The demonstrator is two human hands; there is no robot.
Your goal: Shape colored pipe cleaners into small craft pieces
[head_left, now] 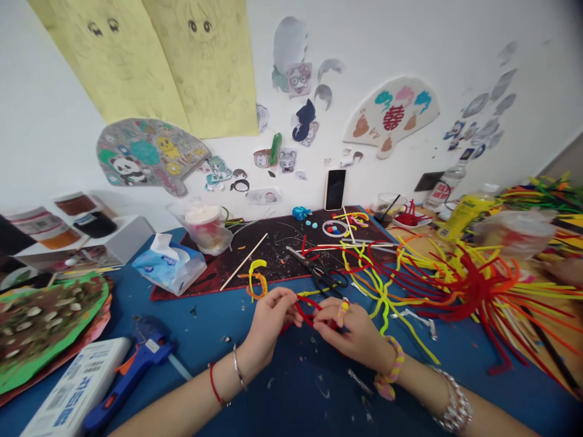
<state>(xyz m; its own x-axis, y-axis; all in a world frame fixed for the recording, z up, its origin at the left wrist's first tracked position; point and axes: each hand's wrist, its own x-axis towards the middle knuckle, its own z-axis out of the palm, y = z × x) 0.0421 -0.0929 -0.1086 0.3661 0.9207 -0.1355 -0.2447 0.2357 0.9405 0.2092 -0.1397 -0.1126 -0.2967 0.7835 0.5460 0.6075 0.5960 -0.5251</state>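
A red fuzzy stem (306,311) is bent into a loop between my two hands, above the blue table (291,388). My left hand (276,312) pinches its left side between thumb and fingers. On the other side my right hand (344,328), with a pink and yellow ring on one finger, has its fingers closed on the stem too. Part of the stem is hidden behind the fingers. Black scissors (323,273) lie just beyond my hands, near an orange and yellow bent stem (257,282).
Yellow stems (382,297) and a red bundle (478,288) spread at right, before a yellow bottle (467,212). At left are a blue glue gun (141,364), a white box (77,388) and a tissue pack (170,264). A phone (335,189) leans on the wall. Another person's hand (565,270) shows far right.
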